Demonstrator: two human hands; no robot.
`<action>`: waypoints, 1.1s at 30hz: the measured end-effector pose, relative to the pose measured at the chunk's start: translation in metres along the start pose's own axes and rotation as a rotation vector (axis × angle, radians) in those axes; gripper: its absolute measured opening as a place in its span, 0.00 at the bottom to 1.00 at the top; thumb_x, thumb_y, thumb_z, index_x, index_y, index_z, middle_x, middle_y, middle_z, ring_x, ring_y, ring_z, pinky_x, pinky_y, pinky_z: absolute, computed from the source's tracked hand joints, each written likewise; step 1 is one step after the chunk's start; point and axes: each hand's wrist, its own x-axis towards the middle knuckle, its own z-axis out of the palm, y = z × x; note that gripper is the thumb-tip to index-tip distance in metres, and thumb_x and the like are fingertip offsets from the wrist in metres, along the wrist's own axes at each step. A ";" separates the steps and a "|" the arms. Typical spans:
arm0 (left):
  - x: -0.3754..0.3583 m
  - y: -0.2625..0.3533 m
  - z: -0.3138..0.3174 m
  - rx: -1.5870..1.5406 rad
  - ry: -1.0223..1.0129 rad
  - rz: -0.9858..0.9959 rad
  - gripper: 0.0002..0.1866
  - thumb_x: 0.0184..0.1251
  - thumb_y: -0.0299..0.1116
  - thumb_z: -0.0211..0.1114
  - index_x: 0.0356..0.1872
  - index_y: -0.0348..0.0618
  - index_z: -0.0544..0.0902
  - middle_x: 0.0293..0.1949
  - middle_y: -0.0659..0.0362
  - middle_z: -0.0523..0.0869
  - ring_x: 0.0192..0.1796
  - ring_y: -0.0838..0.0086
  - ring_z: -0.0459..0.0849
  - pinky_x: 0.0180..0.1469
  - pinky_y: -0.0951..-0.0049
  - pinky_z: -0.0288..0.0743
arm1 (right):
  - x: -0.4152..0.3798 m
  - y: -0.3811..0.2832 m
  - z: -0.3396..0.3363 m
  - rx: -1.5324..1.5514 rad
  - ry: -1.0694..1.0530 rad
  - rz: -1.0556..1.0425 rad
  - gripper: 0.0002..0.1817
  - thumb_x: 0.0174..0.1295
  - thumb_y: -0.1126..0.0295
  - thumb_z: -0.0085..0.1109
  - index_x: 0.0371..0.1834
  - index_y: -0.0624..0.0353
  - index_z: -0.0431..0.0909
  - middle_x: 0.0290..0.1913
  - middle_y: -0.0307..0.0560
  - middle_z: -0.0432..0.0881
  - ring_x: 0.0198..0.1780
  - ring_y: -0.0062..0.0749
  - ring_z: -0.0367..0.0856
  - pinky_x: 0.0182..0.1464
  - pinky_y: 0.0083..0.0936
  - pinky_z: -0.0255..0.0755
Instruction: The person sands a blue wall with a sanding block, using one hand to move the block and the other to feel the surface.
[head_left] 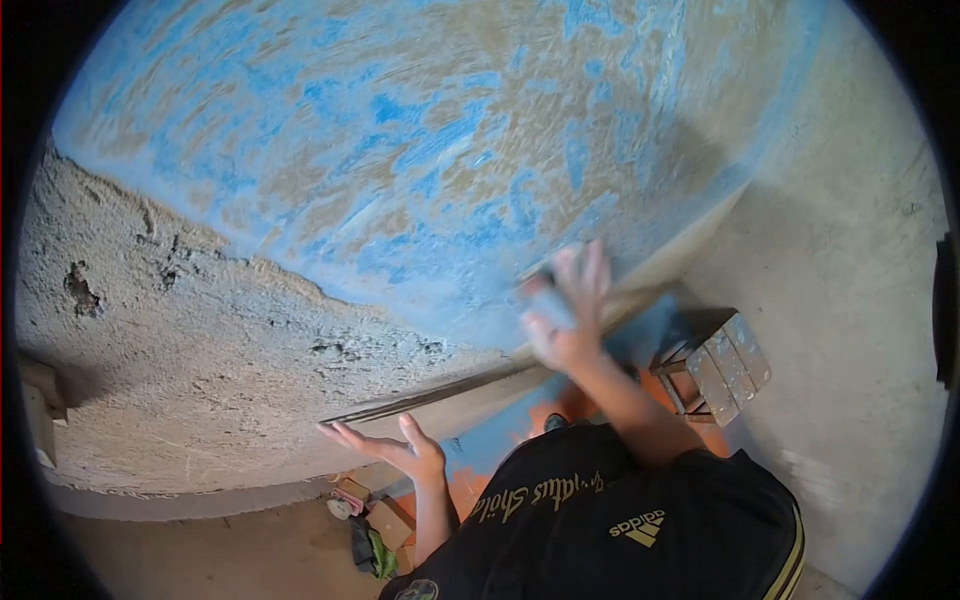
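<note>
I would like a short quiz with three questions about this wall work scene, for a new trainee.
1. True or false: the left hand rests open and flat against the rough grey wall.
2. What does the right hand press on? A) the wooden stool B) the blue wall C) the floor
3. Fill in: the stool stands to the ____ of the right hand.

Key: 1 true; 2 B; 3 right. The right hand is blurred, so what it holds is unclear.
</note>
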 end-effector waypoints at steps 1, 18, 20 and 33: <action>-0.002 0.000 -0.002 -0.007 -0.019 -0.005 0.48 0.79 0.54 0.58 0.85 0.37 0.43 0.85 0.36 0.37 0.86 0.41 0.37 0.82 0.35 0.36 | 0.008 0.017 -0.003 -0.002 0.068 0.100 0.33 0.70 0.62 0.60 0.77 0.60 0.71 0.83 0.60 0.61 0.85 0.69 0.46 0.80 0.70 0.42; -0.015 -0.023 0.012 -0.020 -0.095 0.050 0.51 0.76 0.54 0.62 0.85 0.40 0.43 0.83 0.33 0.27 0.85 0.34 0.27 0.78 0.26 0.31 | 0.033 0.035 -0.018 0.001 0.150 0.063 0.22 0.67 0.68 0.59 0.65 0.51 0.83 0.76 0.56 0.73 0.80 0.64 0.62 0.77 0.61 0.55; -0.015 -0.024 0.014 -0.018 -0.077 0.067 0.51 0.77 0.55 0.61 0.85 0.41 0.42 0.83 0.33 0.27 0.85 0.34 0.27 0.78 0.27 0.31 | 0.040 0.045 -0.034 -0.075 0.056 -0.163 0.23 0.66 0.70 0.58 0.65 0.57 0.82 0.74 0.59 0.74 0.79 0.65 0.64 0.77 0.57 0.57; -0.007 0.016 0.041 0.067 0.089 -0.161 0.47 0.81 0.64 0.50 0.86 0.47 0.41 0.85 0.41 0.31 0.86 0.40 0.33 0.80 0.29 0.34 | 0.071 0.150 -0.078 0.014 0.147 0.049 0.25 0.65 0.66 0.61 0.65 0.66 0.80 0.70 0.62 0.78 0.78 0.71 0.62 0.77 0.63 0.56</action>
